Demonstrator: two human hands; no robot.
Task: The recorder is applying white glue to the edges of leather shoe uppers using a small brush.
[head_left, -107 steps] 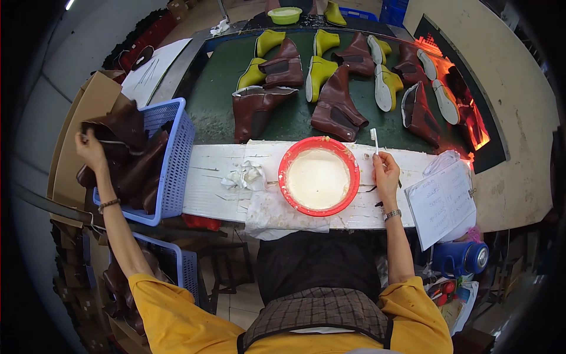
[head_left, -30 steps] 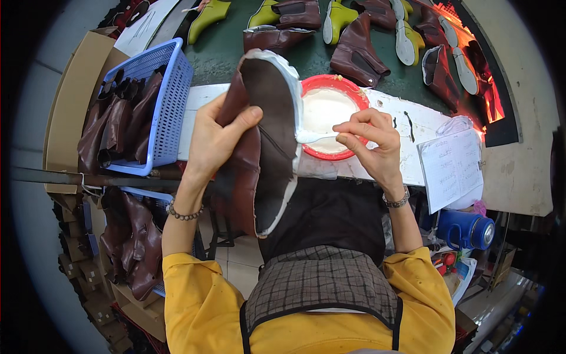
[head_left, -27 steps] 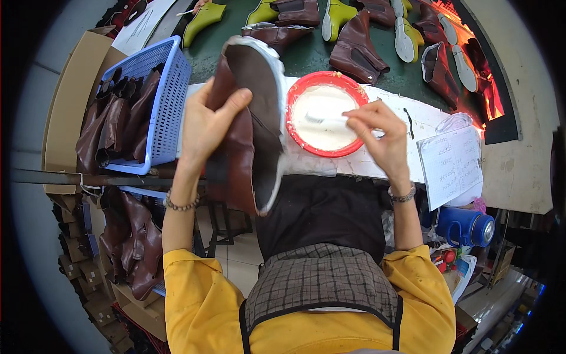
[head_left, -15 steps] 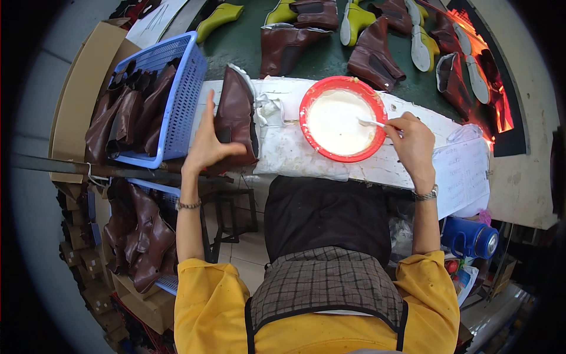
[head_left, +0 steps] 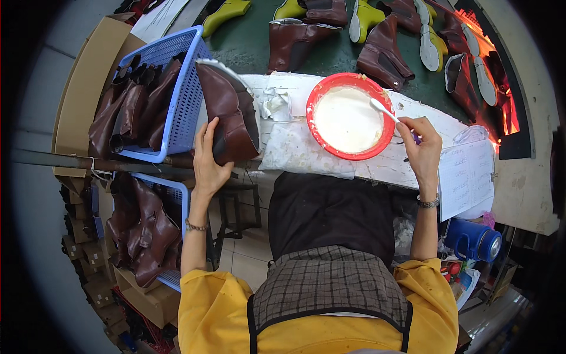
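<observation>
My left hand (head_left: 211, 162) grips the lower edge of a brown leather boot upper (head_left: 225, 112), fingers on its face and thumb at its bottom edge. The upper is raised and tilted at the left of the white work board, its pale ragged edge at the top. Between thumb and fingers, my right hand (head_left: 421, 144) pinches a slim white brush (head_left: 384, 110) shaped like a toothbrush. Its head is over the right rim of a red bowl (head_left: 314, 127) of thick white paste (head_left: 348, 121). Something small and purple shows beside the right fingers.
Blue baskets (head_left: 187, 97) of brown uppers stand at the left, one above the other. Boot uppers (head_left: 386, 56) and yellow-green shoe forms (head_left: 227, 16) lie on the green surface beyond. An orange glow (head_left: 512, 118) is at far right, with written sheets (head_left: 469, 177) and a blue flask (head_left: 473, 239) nearer.
My left hand has closed on the boot upper, which is now lifted and tilted. The brush has come up from the paste to the bowl's right rim.
</observation>
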